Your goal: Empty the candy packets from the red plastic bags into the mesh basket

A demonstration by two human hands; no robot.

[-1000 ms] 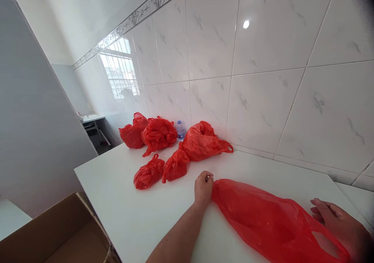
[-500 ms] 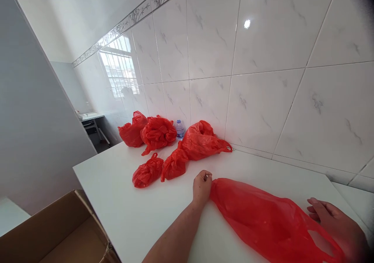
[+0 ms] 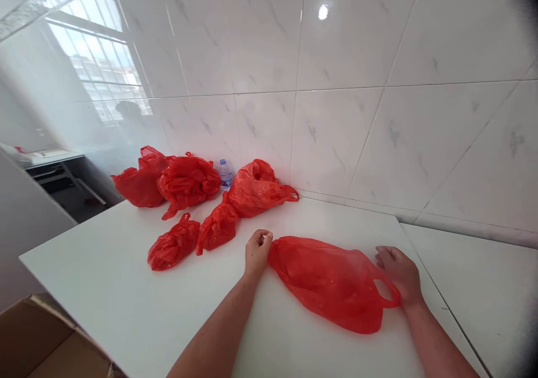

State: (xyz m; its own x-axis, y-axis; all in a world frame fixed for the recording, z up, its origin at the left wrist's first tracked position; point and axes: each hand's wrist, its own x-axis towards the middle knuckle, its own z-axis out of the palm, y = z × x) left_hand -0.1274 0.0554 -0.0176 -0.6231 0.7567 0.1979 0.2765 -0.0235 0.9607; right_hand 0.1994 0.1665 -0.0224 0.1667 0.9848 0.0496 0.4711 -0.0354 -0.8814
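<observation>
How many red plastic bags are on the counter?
6. Along the wall: a red plastic bag, a crumpled one, a loose one. In front: a small red bundle, another bundle. Nearest: a flattened red bag between the left hand and right hand.

red plastic carrier bag (image 3: pixel 328 280) | flat, slightly wrinkled | lying on white worktop (image 3: pixel 117 271) | handle loop at right end

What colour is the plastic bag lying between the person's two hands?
The plastic bag is bright red and plain, and it shows best in the head view.
</observation>
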